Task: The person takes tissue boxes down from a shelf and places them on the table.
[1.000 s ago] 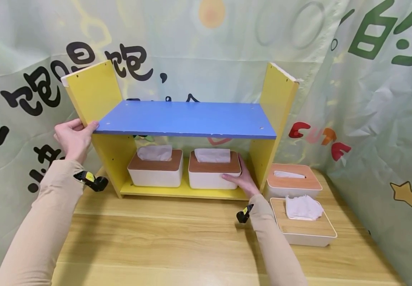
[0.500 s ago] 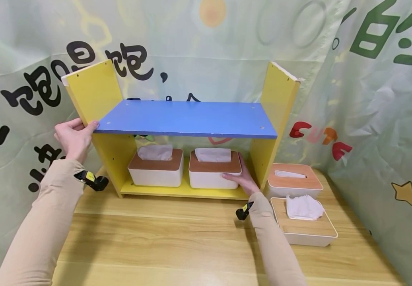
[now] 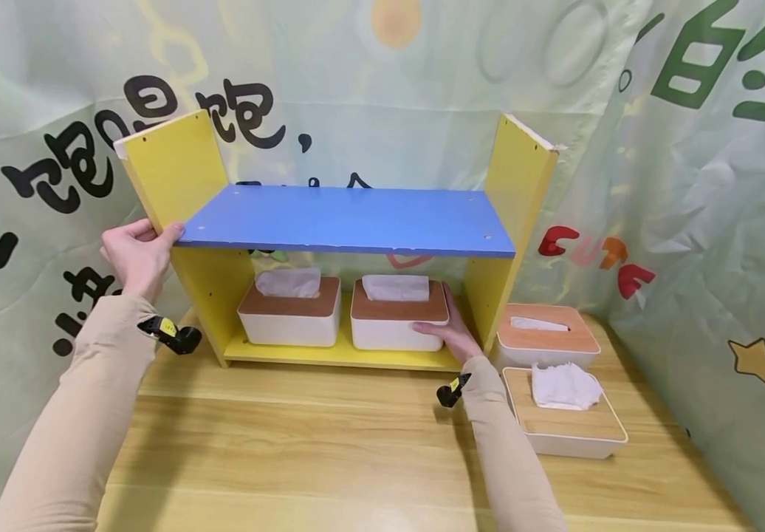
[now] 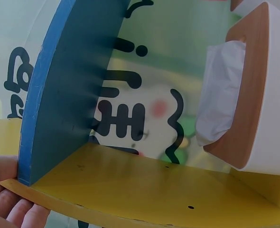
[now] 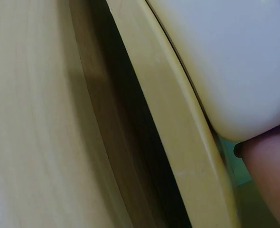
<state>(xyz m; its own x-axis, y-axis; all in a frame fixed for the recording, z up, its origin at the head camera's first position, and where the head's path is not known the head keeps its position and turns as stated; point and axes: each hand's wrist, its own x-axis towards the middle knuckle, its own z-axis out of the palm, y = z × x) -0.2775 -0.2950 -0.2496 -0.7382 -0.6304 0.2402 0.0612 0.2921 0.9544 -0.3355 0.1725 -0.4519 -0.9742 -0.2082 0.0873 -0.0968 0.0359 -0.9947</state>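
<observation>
A yellow shelf unit with a blue middle board (image 3: pixel 349 218) stands on the wooden table. My left hand (image 3: pixel 135 255) grips the edge of its left yellow side panel (image 4: pixel 66 204), thumb by the blue board's corner, fingers behind. On the lower yellow board sit two white tissue boxes with brown wooden lids and tissues sticking out: a left tissue box (image 3: pixel 289 331) and a right tissue box (image 3: pixel 385 336). My right hand (image 3: pixel 450 332) holds the right one at its right end, thumb on the front wall; the other fingers are partly hidden. The right wrist view shows its white wall (image 5: pixel 239 57) close up.
Right of the unit, two more tissue boxes stand on the table (image 3: pixel 303 443): a rear one (image 3: pixel 538 340) close to the side panel and a front one (image 3: pixel 565 421) beside my right forearm. Printed cloth (image 3: pixel 382 125) hangs behind and at both sides.
</observation>
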